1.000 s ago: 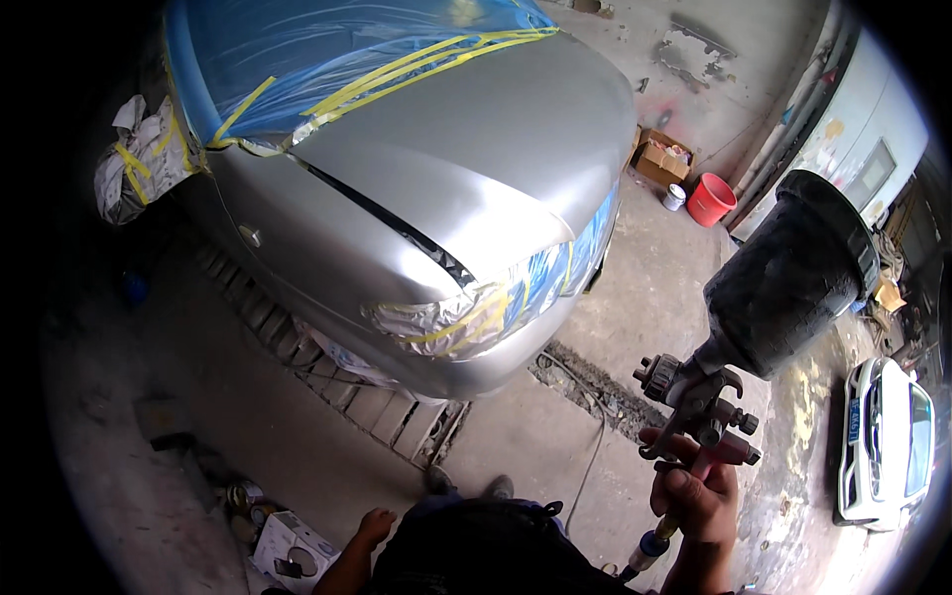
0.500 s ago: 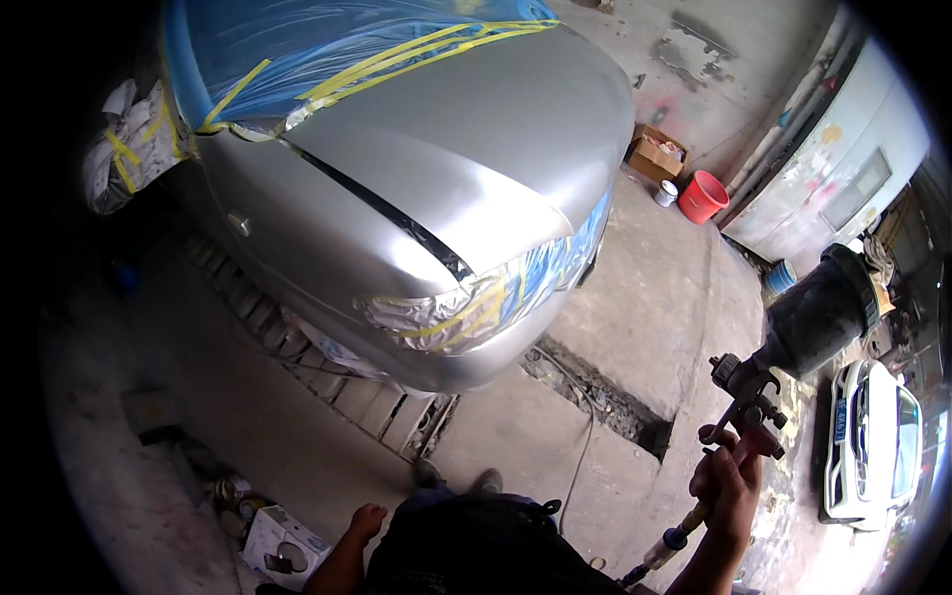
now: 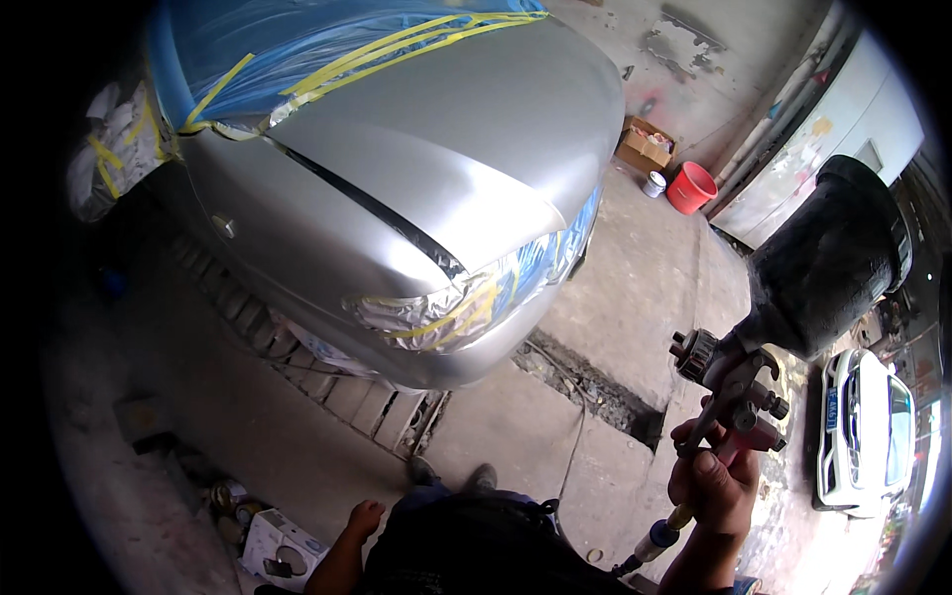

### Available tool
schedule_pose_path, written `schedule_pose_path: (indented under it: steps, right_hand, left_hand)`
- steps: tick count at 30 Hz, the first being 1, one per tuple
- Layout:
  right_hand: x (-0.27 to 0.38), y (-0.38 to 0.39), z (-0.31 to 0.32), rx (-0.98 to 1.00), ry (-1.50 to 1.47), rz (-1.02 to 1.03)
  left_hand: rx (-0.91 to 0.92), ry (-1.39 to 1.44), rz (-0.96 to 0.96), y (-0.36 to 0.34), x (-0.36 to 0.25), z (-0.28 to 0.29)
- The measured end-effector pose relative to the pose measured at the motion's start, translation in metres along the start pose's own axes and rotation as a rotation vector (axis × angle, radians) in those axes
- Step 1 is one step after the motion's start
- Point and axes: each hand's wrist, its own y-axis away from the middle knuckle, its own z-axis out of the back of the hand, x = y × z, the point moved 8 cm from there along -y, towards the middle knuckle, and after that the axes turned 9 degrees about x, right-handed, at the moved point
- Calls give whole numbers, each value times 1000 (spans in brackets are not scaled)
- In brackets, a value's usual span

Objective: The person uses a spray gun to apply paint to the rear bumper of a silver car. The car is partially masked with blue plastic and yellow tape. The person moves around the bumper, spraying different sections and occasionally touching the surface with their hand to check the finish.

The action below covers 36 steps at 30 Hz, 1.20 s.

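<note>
My right hand point(image 3: 716, 488) is wrapped round the handle of a spray gun point(image 3: 739, 407), raised at the right. On top of the gun sits a large black paint cup point(image 3: 831, 260), tilted toward the upper right. An air hose fitting point(image 3: 658, 537) leaves the handle's lower end. My left hand point(image 3: 366, 518) hangs low beside my body, its fingers curled, with nothing seen in it. Before me stands a silver car point(image 3: 397, 169). Blue plastic film point(image 3: 258, 50) with yellow tape covers its windscreen, and taped foil-like film point(image 3: 426, 319) masks its headlight.
A floor trench point(image 3: 595, 397) runs right of the bumper, with a grating point(image 3: 347, 397) along the car's near side. Against the far wall are a red bucket point(image 3: 692, 187), a small can point(image 3: 654, 184) and a cardboard box point(image 3: 645, 147). A white car point(image 3: 863, 431) stands at the right.
My right hand has brought the spray gun closer to the camera, so its cup looks bigger and higher. The view has shifted slightly. My left hand stays low, still curled.
</note>
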Motion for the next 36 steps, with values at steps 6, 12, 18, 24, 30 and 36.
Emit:
schedule_pose_path:
  steps: [6, 12, 18, 24, 30, 36]
  right_hand:
    - [-7, 29, 49, -264, 60, -90]
    - [6, 31, 44, -375, 157, -85]
    - [23, 12, 6, -260, 163, -35]
    - [55, -26, -65, -103, 93, -29]
    - [63, -50, -106, -18, 89, 11]
    - [59, -27, -73, -270, 190, -39]
  left_hand:
    - [3, -10, 21, -7, 1, 5]
    - [22, 22, 4, -24, -1, 11]
    - [35, 28, -3, -31, -21, 19]
    - [-8, 30, -40, -38, -9, 33]
    - [20, 154, 13, -43, 24, 50]
    - [100, 162, 92, -49, 16, 61]
